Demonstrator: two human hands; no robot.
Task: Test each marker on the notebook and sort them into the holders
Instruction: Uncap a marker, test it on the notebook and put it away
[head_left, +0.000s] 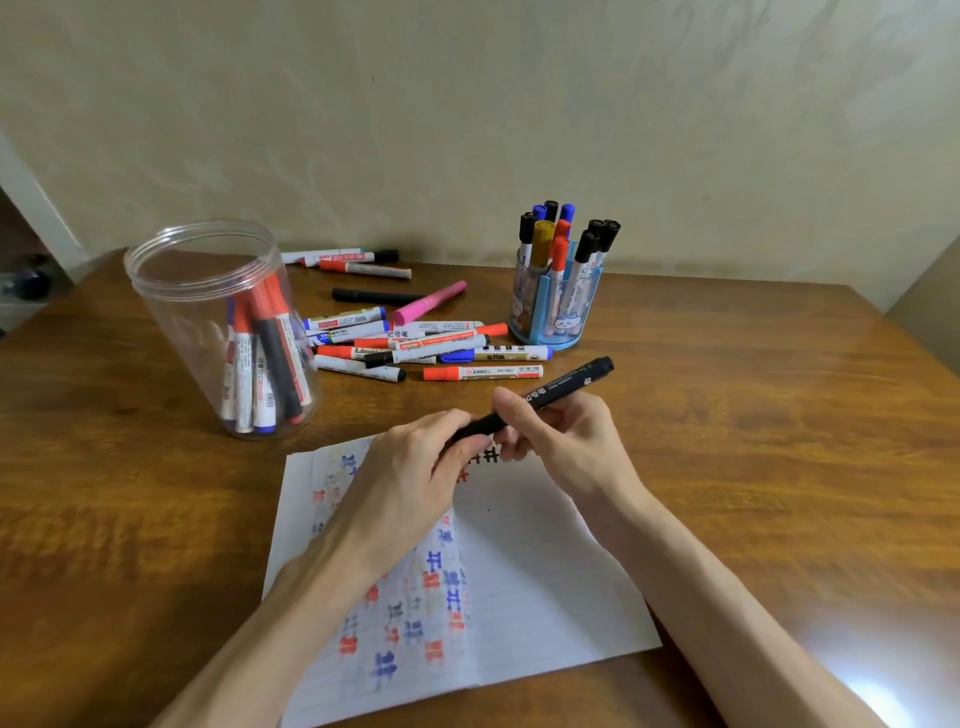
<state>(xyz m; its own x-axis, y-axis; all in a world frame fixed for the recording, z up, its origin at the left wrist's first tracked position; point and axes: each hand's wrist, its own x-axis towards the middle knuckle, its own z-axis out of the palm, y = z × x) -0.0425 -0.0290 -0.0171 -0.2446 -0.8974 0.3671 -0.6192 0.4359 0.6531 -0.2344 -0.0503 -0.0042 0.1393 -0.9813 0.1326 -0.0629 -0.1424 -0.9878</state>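
Note:
A black marker is held over the top of the open notebook, tilted with its far end up to the right. My right hand grips its barrel. My left hand grips its near end, which is hidden in my fingers. The notebook pages carry red, blue and black test marks. A clear plastic jar at the left holds several markers. A blue holder at the back holds several more, standing upright. Loose markers lie in a pile between the two.
The wooden table meets a beige wall at the back. A pink marker and a black one lie behind the pile, with a few more close to the wall.

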